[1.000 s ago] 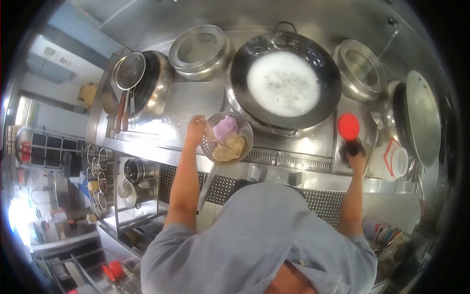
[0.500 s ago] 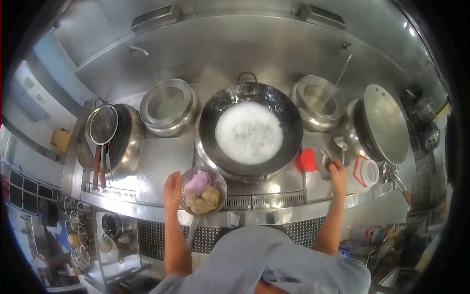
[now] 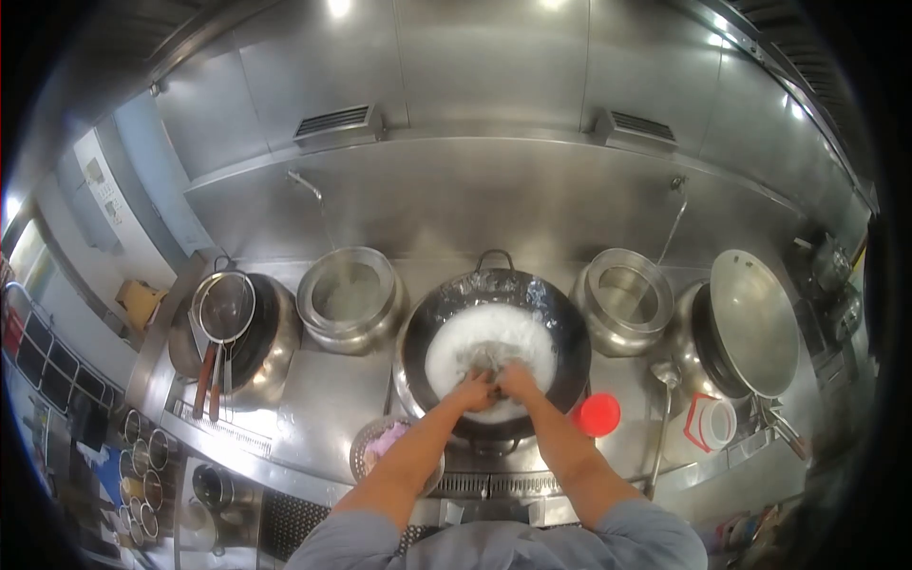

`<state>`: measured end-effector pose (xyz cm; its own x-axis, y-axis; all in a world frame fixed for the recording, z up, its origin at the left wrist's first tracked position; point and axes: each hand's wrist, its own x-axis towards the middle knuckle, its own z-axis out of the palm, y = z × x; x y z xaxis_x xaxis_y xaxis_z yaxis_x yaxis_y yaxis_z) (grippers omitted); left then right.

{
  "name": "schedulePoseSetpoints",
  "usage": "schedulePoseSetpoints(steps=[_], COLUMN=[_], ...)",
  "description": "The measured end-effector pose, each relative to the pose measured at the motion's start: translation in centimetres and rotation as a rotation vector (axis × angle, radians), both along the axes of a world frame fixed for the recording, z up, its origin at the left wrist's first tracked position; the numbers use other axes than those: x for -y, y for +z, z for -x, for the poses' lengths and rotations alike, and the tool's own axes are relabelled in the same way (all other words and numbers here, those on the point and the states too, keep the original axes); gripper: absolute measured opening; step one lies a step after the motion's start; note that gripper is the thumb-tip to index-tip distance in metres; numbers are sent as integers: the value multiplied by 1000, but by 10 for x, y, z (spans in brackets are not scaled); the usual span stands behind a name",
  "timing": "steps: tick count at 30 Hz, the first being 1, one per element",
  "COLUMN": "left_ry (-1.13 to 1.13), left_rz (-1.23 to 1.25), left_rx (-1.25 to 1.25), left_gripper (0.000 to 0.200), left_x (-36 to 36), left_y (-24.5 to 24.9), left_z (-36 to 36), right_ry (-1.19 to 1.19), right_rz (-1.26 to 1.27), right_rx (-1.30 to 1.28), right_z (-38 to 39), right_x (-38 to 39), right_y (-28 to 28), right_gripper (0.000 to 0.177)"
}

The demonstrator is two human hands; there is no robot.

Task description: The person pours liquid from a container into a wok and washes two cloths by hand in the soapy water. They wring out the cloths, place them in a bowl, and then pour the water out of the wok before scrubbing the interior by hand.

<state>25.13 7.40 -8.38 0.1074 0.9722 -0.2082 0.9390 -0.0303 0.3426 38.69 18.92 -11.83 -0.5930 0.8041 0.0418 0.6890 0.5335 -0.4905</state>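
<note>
Both my hands reach in over a large black wok (image 3: 418, 337) of foamy white liquid. My left hand (image 3: 473, 392) and my right hand (image 3: 518, 380) are close together at the near side of the foam (image 3: 456, 347). Their fingers are bent around a small greyish thing (image 3: 486, 359) at the foam's surface; its kind does not show. Below my left forearm lies a perforated strainer (image 3: 366, 439) with pink and beige bundles (image 3: 385, 442) in it, partly hidden by the arm. A round red object (image 3: 597, 415) lies just right of the wok.
Two steel pots (image 3: 353, 344) (image 3: 622, 337) flank the wok, with a tap over each. Mesh strainers (image 3: 225, 309) rest at the left. On the right are a ladle (image 3: 662, 408), a white tub (image 3: 719, 423) and a large tilted pan (image 3: 755, 323).
My left hand has left the strainer's side and my right hand has come from the right counter, carrying a greyish thing. Both now meet over the wok. The view has tilted up.
</note>
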Motion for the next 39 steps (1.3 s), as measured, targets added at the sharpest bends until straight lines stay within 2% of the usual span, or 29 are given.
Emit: schedulePoseSetpoints(steps=[1, 2, 3, 4, 5, 6, 9, 12, 13, 15, 16, 17, 18, 20, 21, 22, 24, 25, 27, 28, 29, 30, 32, 33, 36, 39], left_ry=[-13, 46, 108, 169, 47, 48, 57, 402, 590, 962, 1135, 1123, 1129, 1102, 811, 700, 647, 575, 323, 283, 272, 286, 358, 388, 90, 941], left_rz=[-29, 31, 91, 150, 1, -39, -170, -13, -163, -191, -193, -36, 3, 97, 225, 235, 95, 6, -213, -270, -294, -296, -95, 14, -17, -160], left_rx=[-20, 72, 164, 255, -27, 88, 415, 425, 402, 1045, 1373, 1356, 1598, 2086, 2255, 2199, 1800, 1416, 411, 219, 133, 113, 266, 342, -108, 1268], left_gripper=[56, 53, 50, 47, 40, 38, 34, 38, 38, 37, 38, 43, 40, 34, 35, 35, 35, 35, 35, 35, 35, 35, 34, 34, 34, 41], left_x=[2, 1, 1, -3, -32, -34, -38, -22, -26, -42, -48, -54, -57, -72, -81, -81, -74, -68, -54, -50, -48, -47, -54, -55, -50, -44], left_y=[9, 22, 37, 45, -41, -50, -48, 39, 8, -3, -5, 0, 0, -3, -47, -63, -54, -46, -19, -12, -8, -5, 2, 3, 1, -8], left_z=[7, 8, 9, 12, 21, 16, 20, 30, 36, 19, 11, 10, 9, 16, 27, 27, 17, 10, -6, -11, -13, -15, -10, -7, 15, -8], right_ry=[-59, -114, -356, -348, -341, -331, -40, 71, -39, -262, -281, -301, -323, -308, -261, -210, -132, -106, -136, -191, -247, -284, -368, -349, -237, -236], right_rz=[82, 167, 205, 111, 20, -71, 150, 264, 223, 134, 219, 305, 386, 305, 197, 93, -17, -26, -41, -42, -39, 65, 264, 180, 41, 177], right_rx=[2, 6, 14, 21, 32, 43, 45, 285, 164, -78, -113, -148, -184, -353, -321, -283, -262, -283, -325, -342, -360, -359, -346, -393, -272, -70], right_z=[-6, -8, -2, 15, 30, 38, 38, 33, 34, 39, 43, 45, 52, 64, 65, 64, 57, 55, 53, 53, 52, 50, 44, 49, 54, 35], right_x=[-14, -22, -7, -2, 3, 4, -8, -69, -65, -57, -48, -25, -8, 25, 34, 45, 60, 65, 59, 48, 42, 33, 14, 25, 53, -12], right_y=[2, 6, 62, 72, 77, 80, 97, 25, 19, 11, 22, 54, 77, 74, 83, 92, 100, 102, 98, 88, 81, 76, 77, 76, 68, 14], right_gripper=[39, 38, 35, 35, 35, 34, 37, 38, 38, 39, 38, 38, 37, 33, 31, 29, 25, 24, 23, 25, 26, 30, 37, 43, 39, 40])
